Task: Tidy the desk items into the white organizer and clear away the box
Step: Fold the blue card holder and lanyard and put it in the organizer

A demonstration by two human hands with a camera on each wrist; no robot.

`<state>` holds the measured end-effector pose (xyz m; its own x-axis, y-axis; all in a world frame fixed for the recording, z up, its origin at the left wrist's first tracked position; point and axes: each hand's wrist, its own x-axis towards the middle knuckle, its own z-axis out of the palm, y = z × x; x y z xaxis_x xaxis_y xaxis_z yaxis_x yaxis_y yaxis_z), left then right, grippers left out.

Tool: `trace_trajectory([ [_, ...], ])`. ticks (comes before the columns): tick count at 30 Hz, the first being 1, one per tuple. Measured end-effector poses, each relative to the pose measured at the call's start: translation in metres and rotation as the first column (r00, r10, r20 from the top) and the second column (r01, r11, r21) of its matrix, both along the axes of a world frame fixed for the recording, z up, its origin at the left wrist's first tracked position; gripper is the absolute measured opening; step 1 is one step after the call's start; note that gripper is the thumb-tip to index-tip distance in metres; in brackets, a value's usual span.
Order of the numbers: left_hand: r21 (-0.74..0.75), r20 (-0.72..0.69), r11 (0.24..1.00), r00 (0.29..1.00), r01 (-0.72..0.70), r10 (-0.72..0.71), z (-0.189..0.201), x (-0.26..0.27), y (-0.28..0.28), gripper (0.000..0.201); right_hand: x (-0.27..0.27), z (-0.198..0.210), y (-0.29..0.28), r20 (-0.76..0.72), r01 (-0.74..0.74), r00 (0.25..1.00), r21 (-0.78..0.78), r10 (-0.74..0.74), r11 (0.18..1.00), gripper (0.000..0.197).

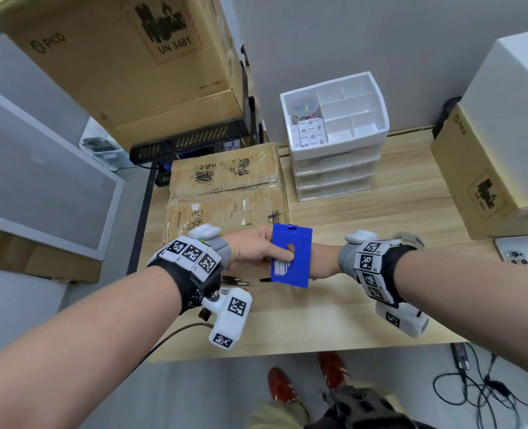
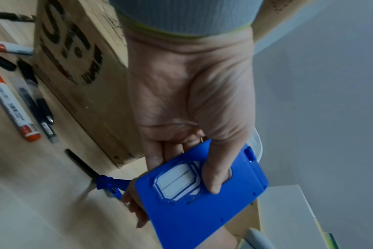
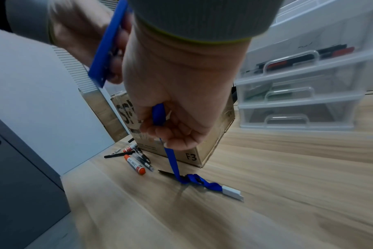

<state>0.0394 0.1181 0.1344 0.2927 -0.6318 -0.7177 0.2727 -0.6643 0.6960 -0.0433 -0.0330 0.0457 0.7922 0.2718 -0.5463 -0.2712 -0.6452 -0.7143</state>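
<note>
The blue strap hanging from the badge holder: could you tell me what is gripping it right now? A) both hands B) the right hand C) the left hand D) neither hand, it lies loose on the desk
B: the right hand curls its fingers round the blue strap, while the left hand holds the badge holder.

Even indoor light, soft shadows, wide-angle bending at edges, wrist views dimmer and motion-blurred

One blue badge holder (image 1: 291, 257), one blue lanyard (image 3: 173, 164), one closed box (image 1: 227, 187), one white organizer (image 1: 337, 134) with four drawers, two orange-capped markers (image 2: 13, 104), one phone (image 1: 524, 252).
</note>
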Motion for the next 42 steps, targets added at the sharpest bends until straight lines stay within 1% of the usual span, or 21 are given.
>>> trace_trajectory([
  [2, -0.055, 0.003, 0.998, 1.000, -0.004, 0.004, 0.005, -0.003, -0.014, 0.016, -0.005, -0.005, -0.009, -0.016, 0.029, 0.999, -0.031, -0.030, 0.999, 0.011],
  [4, -0.108, 0.016, 0.994, 1.000, -0.010, 0.011, 0.012, -0.003, -0.026, 0.015, -0.008, -0.003, -0.016, -0.029, 0.011, 1.000, -0.038, -0.013, 0.999, 0.008],
  [6, -0.153, 0.036, 0.988, 0.999, -0.001, 0.007, 0.020, -0.002, -0.038, 0.014, -0.013, 0.000, -0.023, -0.035, 0.028, 0.999, -0.038, -0.029, 0.999, 0.019],
  [8, -0.191, 0.056, 0.982, 0.998, 0.002, 0.009, 0.029, 0.000, -0.050, 0.013, -0.018, -0.003, -0.030, -0.045, 0.102, 0.994, -0.037, -0.103, 0.994, 0.025],
  [9, -0.205, 0.067, 0.979, 0.998, -0.002, 0.016, 0.033, 0.002, -0.054, 0.013, -0.019, -0.003, -0.031, -0.049, 0.147, 0.988, -0.038, -0.148, 0.988, 0.027],
  [14, -0.255, 0.126, 0.965, 0.988, -0.058, 0.092, 0.047, 0.012, -0.073, 0.012, -0.023, -0.002, -0.041, -0.057, 0.188, 0.980, -0.089, -0.193, 0.978, 0.034],
  [17, -0.255, 0.167, 0.964, 0.979, -0.071, 0.116, 0.049, 0.015, -0.084, 0.012, -0.023, -0.008, -0.050, -0.008, 0.270, 0.962, -0.086, -0.272, 0.959, 0.035],
  [18, -0.246, 0.184, 0.967, 0.976, -0.067, 0.114, 0.049, 0.016, -0.087, 0.011, -0.023, -0.009, -0.052, 0.036, 0.323, 0.946, -0.058, -0.322, 0.944, 0.036],
  [19, -0.234, 0.195, 0.970, 0.974, -0.063, 0.111, 0.047, 0.017, -0.089, 0.010, -0.022, -0.006, -0.055, 0.082, 0.395, 0.916, -0.018, -0.393, 0.918, 0.044],
  [21, -0.213, 0.196, 0.975, 0.974, -0.067, 0.110, 0.044, 0.018, -0.096, 0.012, -0.018, 0.000, -0.064, 0.205, 0.541, 0.812, 0.090, -0.547, 0.836, 0.062],
  [22, -0.207, 0.190, 0.975, 0.975, -0.078, 0.118, 0.042, 0.019, -0.099, 0.013, -0.014, -0.001, -0.069, 0.258, 0.585, 0.751, 0.167, -0.608, 0.794, 0.064],
  [24, -0.205, 0.178, 0.975, 0.976, -0.087, 0.125, 0.040, 0.020, -0.106, 0.015, -0.007, 0.002, -0.078, 0.280, 0.604, 0.667, 0.341, -0.691, 0.721, 0.061],
  [26, -0.204, 0.160, 0.975, 0.979, -0.093, 0.127, 0.038, 0.022, -0.111, 0.021, 0.000, 0.011, -0.081, 0.305, 0.577, 0.629, 0.434, -0.715, 0.692, 0.061],
  [27, -0.200, 0.150, 0.975, 0.981, -0.093, 0.124, 0.038, 0.023, -0.114, 0.023, 0.003, 0.018, -0.082, 0.323, 0.573, 0.619, 0.438, -0.716, 0.693, 0.059],
  [30, -0.191, 0.109, 0.977, 0.987, -0.092, 0.114, 0.036, 0.026, -0.122, 0.031, 0.012, 0.022, -0.088, 0.344, 0.558, 0.620, 0.439, -0.705, 0.704, 0.046],
  [33, -0.186, 0.115, 0.976, 0.984, -0.111, 0.134, 0.039, 0.027, -0.128, 0.024, 0.017, 0.025, -0.092, 0.346, 0.560, 0.670, 0.346, -0.657, 0.753, 0.014],
  [34, -0.182, 0.124, 0.975, 0.981, -0.125, 0.149, 0.040, 0.028, -0.130, 0.022, 0.018, 0.021, -0.093, 0.359, 0.540, 0.697, 0.308, -0.621, 0.783, 0.008],
  [36, -0.184, 0.153, 0.969, 0.969, -0.163, 0.192, 0.041, 0.029, -0.131, 0.026, 0.020, 0.016, -0.092, 0.397, 0.502, 0.746, 0.191, -0.534, 0.844, 0.013],
  [37, -0.191, 0.159, 0.963, 0.962, -0.190, 0.221, 0.041, 0.031, -0.131, 0.026, 0.020, 0.016, -0.091, 0.390, 0.495, 0.764, 0.155, -0.514, 0.855, 0.014],
  [39, -0.214, 0.168, 0.955, 0.956, -0.204, 0.242, 0.040, 0.034, -0.131, 0.021, 0.018, 0.017, -0.088, 0.348, 0.487, 0.790, 0.144, -0.505, 0.861, 0.023],
  [42, -0.249, 0.263, 0.951, 0.933, -0.182, 0.247, 0.036, 0.038, -0.129, 0.015, 0.015, 0.020, -0.082, 0.240, 0.514, 0.798, 0.206, -0.552, 0.833, 0.029],
])
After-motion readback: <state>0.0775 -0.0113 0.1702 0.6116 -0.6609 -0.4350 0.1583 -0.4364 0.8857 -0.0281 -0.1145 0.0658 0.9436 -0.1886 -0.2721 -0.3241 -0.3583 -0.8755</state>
